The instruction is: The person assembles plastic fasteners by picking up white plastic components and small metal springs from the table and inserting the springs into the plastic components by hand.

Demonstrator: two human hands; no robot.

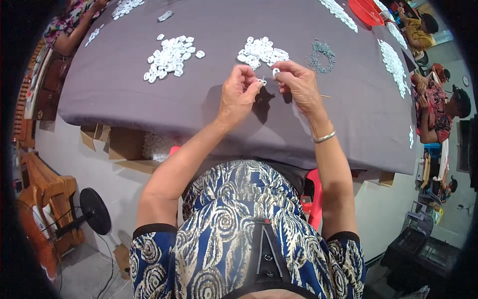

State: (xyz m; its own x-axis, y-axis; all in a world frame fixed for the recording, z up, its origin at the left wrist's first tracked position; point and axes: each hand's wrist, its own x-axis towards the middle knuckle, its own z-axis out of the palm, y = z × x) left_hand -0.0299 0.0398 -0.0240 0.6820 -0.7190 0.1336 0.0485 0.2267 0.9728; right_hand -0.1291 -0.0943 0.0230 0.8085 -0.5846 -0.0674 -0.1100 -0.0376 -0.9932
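Observation:
Above the cloth, my left hand (237,97) is closed in a pinch on a small white plastic piece (264,82); a thin pin-like tip shows at its top. My right hand (301,88) pinches a white oval plastic piece (276,73) with a hole in it. The two pieces are close together but apart. Just beyond my fingers lies a heap of white oval pieces (260,51). Farther left sits another pile of white oval pieces (170,59). Small grey parts (322,56), perhaps screws, are spread in a ring beyond my right hand.
A grey-brown cloth covers the table (129,99). More white pieces (393,65) and a red basin (367,11) are at the far right. A thin stick (325,96) lies by my right wrist. Other people sit along both sides. Below left are cardboard boxes (127,149) and a fan (95,211).

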